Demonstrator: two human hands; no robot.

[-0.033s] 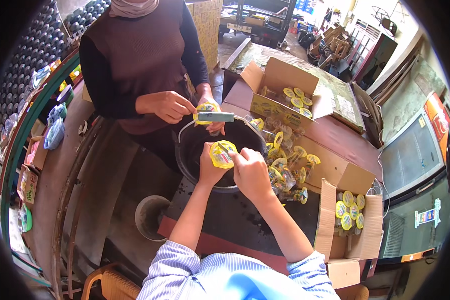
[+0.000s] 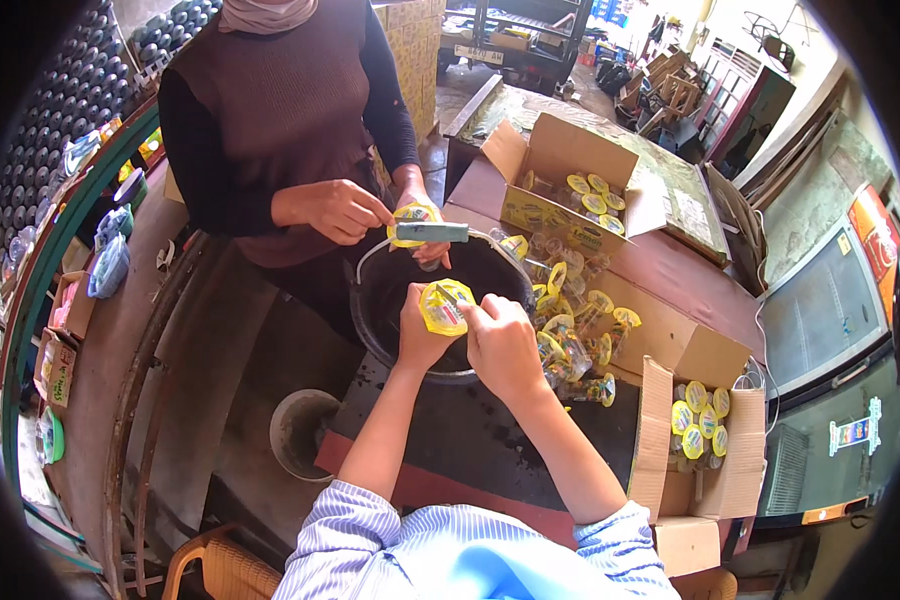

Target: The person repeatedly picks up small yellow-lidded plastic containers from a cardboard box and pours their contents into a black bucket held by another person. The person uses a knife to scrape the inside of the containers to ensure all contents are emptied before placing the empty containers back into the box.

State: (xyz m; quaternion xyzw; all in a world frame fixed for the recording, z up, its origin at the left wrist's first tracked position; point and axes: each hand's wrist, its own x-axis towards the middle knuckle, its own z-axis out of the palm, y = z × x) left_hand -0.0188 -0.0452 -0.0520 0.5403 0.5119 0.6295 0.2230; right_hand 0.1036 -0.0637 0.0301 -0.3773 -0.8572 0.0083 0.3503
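A clear plastic cup with yellow film lid [image 2: 442, 308] is held above the mouth of a black bucket [image 2: 382, 300], with its lid turned up toward the viewer. The person's left hand [image 2: 422, 338] is wrapped around this cup, closed and firm. The person's right hand [image 2: 500, 340] pinches a slim dark tool [image 2: 450, 294], perhaps a small blade, which lies against the lid. The film covers most of the cup's mouth, so the opening of this cup seems to be not finished; whether it is already cut, one cannot tell.

Across the bucket, beyond its grey handle grip [image 2: 448, 233], a co-worker [image 2: 280, 130] holds a similar lidded cup [image 2: 410, 218], with the right hand [image 2: 340, 212] close at its lid.

Just to the right of the bucket, a heap of loose cups [image 2: 570, 350] lies on the table [image 2: 470, 430]. Several of their lids stand away from the rims, so these are probably already done. What is left appears to be in the cartons: the nearer open carton [image 2: 653, 425] has a group of cups whose lids look flat and whole, and the farther open carton [image 2: 553, 217] also contains lidded cups. Lower to the left, apart from the bucket, stands a grey pail [image 2: 284, 430]; its contents are not clear.
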